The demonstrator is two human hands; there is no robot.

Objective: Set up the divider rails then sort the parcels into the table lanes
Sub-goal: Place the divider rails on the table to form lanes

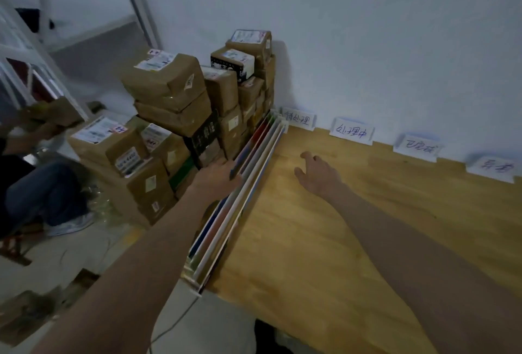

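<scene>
Left hand (217, 174) grip seemingly closed on the bundled divider rails (248, 173); right hand (317, 174) spread, empty. Parcel stack (175, 116) beside the grip could be toppled if rails are dragged sideways.

Reached both bare arms forward, left hand (217, 174) stretched further left with fingers curled down in a grip, right hand (317, 174) hovering palm-down, fingers loosely spread and holding nothing.

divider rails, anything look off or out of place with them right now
Yes: the divider rails all lie bundled along the table's left edge beside the parcels, none set between the label cards. Left hand touches the bundle; its grip is unclear.
</scene>
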